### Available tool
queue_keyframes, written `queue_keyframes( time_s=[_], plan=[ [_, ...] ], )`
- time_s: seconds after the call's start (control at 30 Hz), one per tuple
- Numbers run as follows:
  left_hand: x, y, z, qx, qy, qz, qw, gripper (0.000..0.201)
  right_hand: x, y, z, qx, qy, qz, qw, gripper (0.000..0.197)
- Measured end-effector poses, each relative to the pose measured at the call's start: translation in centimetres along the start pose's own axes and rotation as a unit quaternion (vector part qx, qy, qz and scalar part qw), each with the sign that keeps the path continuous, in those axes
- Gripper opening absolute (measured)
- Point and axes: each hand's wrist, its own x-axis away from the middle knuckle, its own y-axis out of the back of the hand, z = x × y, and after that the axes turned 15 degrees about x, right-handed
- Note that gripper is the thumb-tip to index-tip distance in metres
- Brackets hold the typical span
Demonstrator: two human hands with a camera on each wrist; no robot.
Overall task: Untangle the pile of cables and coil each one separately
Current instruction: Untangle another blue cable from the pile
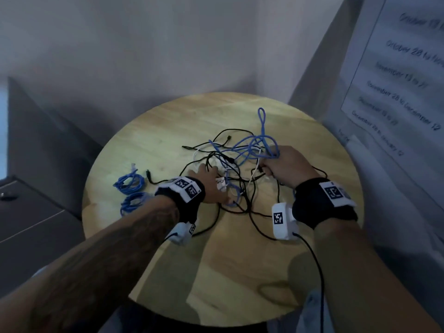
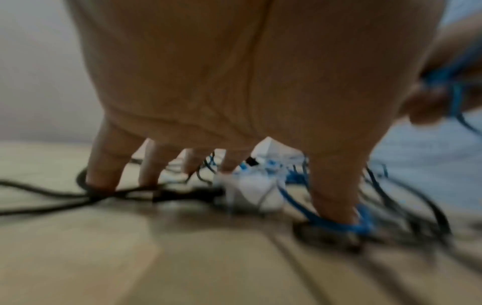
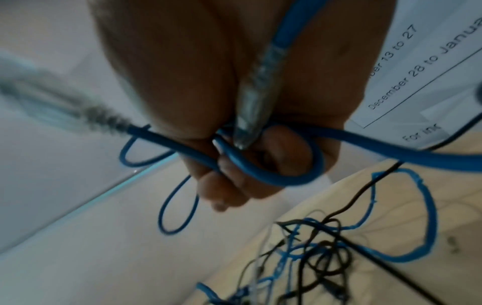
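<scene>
Now blue cable (image 3: 263, 173) loops inside right hand (image 1: 287, 165) fingers (image 3: 229, 196)

Round wooden table (image 1: 168, 131) against pale wall (image 1: 144, 44), printed notice (image 1: 403, 68) at right.

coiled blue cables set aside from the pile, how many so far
2. One coiled blue bundle lies at the table's left edge; a second bundle sits just nearer the person, beside the left hand's wristband. None seem hidden.
</scene>
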Motion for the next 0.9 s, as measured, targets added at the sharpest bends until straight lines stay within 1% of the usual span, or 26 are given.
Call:
queue_keyframes(
  time_s=[0.03,0.1,0.13,0.17,0.2,0.23,0.27,0.3,0.33,0.37,0.4,0.43,0.47,0.53,0.57,0.6,0.63,0.67,0.7,0.73,0.77,0.8,0.83,0.87,0.9],
  plan=[
    [-0.4,-0.7,-0.3,-0.024,0.004,0.009,1.000,0.107,-0.1,-0.1,0.1,-0.015,0.006,-0.022,1.000,0.026],
    [-1.4,-1.6,-1.0,-0.043,0.014,-0.006,0.999,0.098,-0.1,0.4,0.5,-0.097,0.030,-0.083,0.991,0.026],
    [-1.7,-1.9,-1.6,-0.040,0.019,-0.020,0.999,0.091,-0.1,0.8,0.7,-0.168,0.048,-0.105,0.979,0.026],
    [-1.9,-1.7,-2.1,-0.037,0.019,-0.029,0.999,0.087,-0.1,1.4,0.8,-0.259,0.066,-0.107,0.958,0.026],
    [-1.9,-1.2,-2.7,-0.024,0.023,-0.037,0.999,0.086,0.1,2.2,1.0,-0.359,0.079,-0.082,0.926,0.026],
    [-2.4,-0.9,-3.1,-0.012,0.022,-0.036,0.999,0.086,0.3,2.9,1.1,-0.446,0.088,-0.040,0.890,0.026],
    [-3.2,-0.7,-3.3,0.006,0.028,-0.030,0.999,0.083,0.4,3.5,1.1,-0.504,0.093,0.002,0.859,0.026],
    [-3.9,-0.3,-3.6,0.039,0.026,-0.038,0.998,0.079,0.5,3.8,1.0,-0.529,0.094,0.030,0.843,0.026],
    [-4.4,0.0,-3.8,0.039,0.026,-0.039,0.998,0.075,0.5,3.8,0.9,-0.524,0.092,0.035,0.846,0.027],
    [-4.4,0.6,-4.3,0.013,0.027,-0.032,0.999,0.072,0.5,3.5,0.7,-0.498,0.088,0.020,0.862,0.028],
    [-4.2,1.1,-4.7,0.019,0.028,-0.033,0.999,0.068,0.6,3.1,0.6,-0.459,0.085,-0.003,0.884,0.029],
    [-4.0,2.0,-5.1,0.010,0.014,-0.024,1.000,0.063,0.6,2.7,0.6,-0.421,0.081,-0.026,0.903,0.029],
    [-3.3,3.0,-5.5,0.014,-0.011,-0.012,1.000,0.057,0.7,2.3,0.6,-0.398,0.077,-0.041,0.913,0.030],
    [-2.1,5.3,-5.4,0.065,-0.042,-0.003,0.997,0.055,0.9,2.0,0.9,-0.393,0.078,-0.049,0.915,0.030],
    [-1.5,6.3,-4.9,0.096,-0.048,-0.020,0.994,0.055,0.9,2.0,1.2,-0.401,0.082,-0.051,0.911,0.029],
    [-0.8,6.9,-4.2,0.144,-0.065,-0.053,0.986,0.052,1.0,1.9,1.5,-0.410,0.084,-0.056,0.907,0.027],
    [0.3,7.3,-3.7,0.196,-0.098,-0.096,0.971,0.046,1.1,1.8,1.8,-0.415,0.087,-0.067,0.903,0.025],
    [1.4,7.1,-3.3,0.260,-0.138,-0.125,0.947,0.040,1.1,1.5,2.1,-0.414,0.093,-0.085,0.901,0.024],
    [2.6,6.7,-3.4,0.338,-0.185,-0.121,0.915,0.035,1.1,1.0,2.4,-0.411,0.101,-0.102,0.900,0.023],
    [4.2,6.2,-3.8,0.416,-0.229,-0.087,0.875,0.033,1.2,0.5,2.6,-0.408,0.111,-0.113,0.899,0.023],
    [5.5,5.3,-4.3,0.472,-0.238,-0.021,0.849,0.033,1.2,0.0,2.8,-0.407,0.118,-0.119,0.898,0.022],
    [6.7,4.2,-4.7,0.507,-0.235,0.054,0.828,0.033,1.3,-0.4,3.0,-0.414,0.121,-0.121,0.894,0.021],
    [6.8,2.9,-4.9,0.516,-0.226,0.107,0.819,0.033,1.4,-0.6,3.1,-0.423,0.121,-0.123,0.889,0.020],
    [6.7,1.4,-4.7,0.508,-0.223,0.135,0.821,0.032,1.6,-0.7,3.2,-0.429,0.119,-0.129,0.886,0.021],
    [6.5,0.2,-4.5,0.493,-0.219,0.140,0.830,0.032,1.9,-0.7,3.2,-0.428,0.113,-0.140,0.885,0.022]
  ],
)
